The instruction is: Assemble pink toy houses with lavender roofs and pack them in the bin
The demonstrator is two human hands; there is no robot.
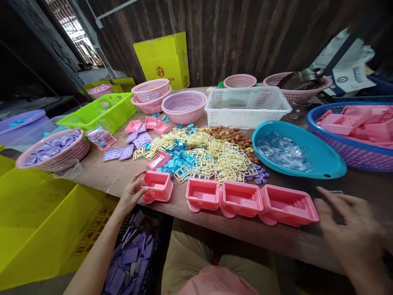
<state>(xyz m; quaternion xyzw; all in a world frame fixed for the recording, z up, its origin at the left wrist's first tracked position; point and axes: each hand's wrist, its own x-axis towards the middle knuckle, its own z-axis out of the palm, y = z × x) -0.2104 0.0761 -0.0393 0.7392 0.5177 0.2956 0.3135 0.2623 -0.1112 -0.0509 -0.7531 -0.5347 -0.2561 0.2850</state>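
My left hand (131, 192) grips a pink plastic toy shell (157, 185) at the table's near edge, thumb and fingers on its left side. To its right, three more pink shells (242, 199) stand in a row along the edge. My right hand (353, 229) hovers blurred just right of the last shell (288, 205), fingers spread and nothing in it. Behind the row lies a heap of cream plastic frames (221, 162) mixed with blue pieces (175, 162) and small brown bits (233, 136).
A blue bowl of clear parts (325, 164), a blue basket of pink shells (350, 151), a white crate (245, 107), pink baskets (184, 107), a green basket (98, 112) and a basket of purple discs (52, 152) crowd the table. Purple parts fill a black bin (135, 254) below.
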